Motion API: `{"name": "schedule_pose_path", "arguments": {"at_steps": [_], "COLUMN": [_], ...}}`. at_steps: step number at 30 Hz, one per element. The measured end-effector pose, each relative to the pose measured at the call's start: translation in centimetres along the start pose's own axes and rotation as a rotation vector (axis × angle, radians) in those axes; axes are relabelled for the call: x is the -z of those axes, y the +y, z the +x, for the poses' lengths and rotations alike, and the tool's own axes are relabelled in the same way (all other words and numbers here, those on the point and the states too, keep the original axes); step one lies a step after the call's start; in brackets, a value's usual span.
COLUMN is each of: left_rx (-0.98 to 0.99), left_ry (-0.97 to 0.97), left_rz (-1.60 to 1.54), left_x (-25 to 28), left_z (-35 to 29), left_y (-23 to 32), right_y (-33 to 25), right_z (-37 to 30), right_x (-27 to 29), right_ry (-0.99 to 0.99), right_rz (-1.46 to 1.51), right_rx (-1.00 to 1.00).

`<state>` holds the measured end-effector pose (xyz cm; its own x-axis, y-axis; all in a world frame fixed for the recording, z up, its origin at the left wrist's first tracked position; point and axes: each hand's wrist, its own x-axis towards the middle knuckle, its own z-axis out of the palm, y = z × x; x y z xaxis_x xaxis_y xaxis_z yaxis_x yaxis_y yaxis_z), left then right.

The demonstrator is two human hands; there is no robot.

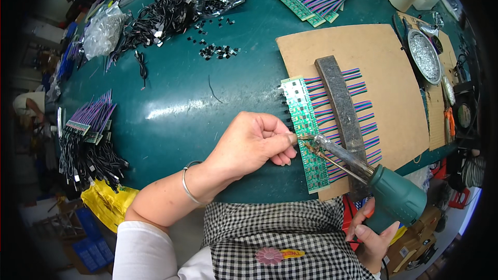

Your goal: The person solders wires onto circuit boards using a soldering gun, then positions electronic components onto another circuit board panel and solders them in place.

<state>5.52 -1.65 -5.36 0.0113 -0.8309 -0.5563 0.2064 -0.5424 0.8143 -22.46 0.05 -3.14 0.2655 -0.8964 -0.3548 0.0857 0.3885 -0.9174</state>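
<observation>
My right hand (374,237) is wrapped round the handle of a green soldering gun (397,197). Its metal tip reaches left over a long green circuit board panel (300,111), close to my left fingertips. At the panel's left edge my left hand (251,142) is closed in a pinch; what sits between the fingers is too small and hidden to name. Small black parts stick out along that edge above my fingers. Multicoloured ribbon wires (358,92) run right from the panel, under a dark heavy bar (336,91) lying across them.
Brown cardboard (399,103) lies beneath the wires. Loose black connectors (220,52) and a heap of black cables (166,13) are at the back. More wired panels (290,2) lie far right of them; wired bundles (91,129) sit left. A metal dish (424,57) stands right.
</observation>
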Motion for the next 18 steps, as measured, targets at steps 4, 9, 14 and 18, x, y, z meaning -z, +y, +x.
{"name": "schedule_pose_path", "arguments": {"at_steps": [4,9,14,18], "left_rx": [0.002,0.005,-0.003,-0.022], "left_ry": [-0.004,0.009,0.006,0.007], "left_rz": [0.006,0.001,-0.009,-0.007], "left_x": [-0.1,0.0,-0.3,-0.6], "left_z": [0.0,0.1,0.1,0.0], "left_y": [0.1,0.1,0.2,0.3], "right_y": [0.2,-0.8,-1.6,-3.3], "right_z": [-0.1,1.3,2.8,4.6], "right_x": [0.6,0.7,3.3,4.9], "right_ry": [0.007,-0.057,-0.090,-0.070], "right_rz": [0.025,0.261,0.249,0.180], "right_rx": [0.056,0.215,0.333,0.505]}}
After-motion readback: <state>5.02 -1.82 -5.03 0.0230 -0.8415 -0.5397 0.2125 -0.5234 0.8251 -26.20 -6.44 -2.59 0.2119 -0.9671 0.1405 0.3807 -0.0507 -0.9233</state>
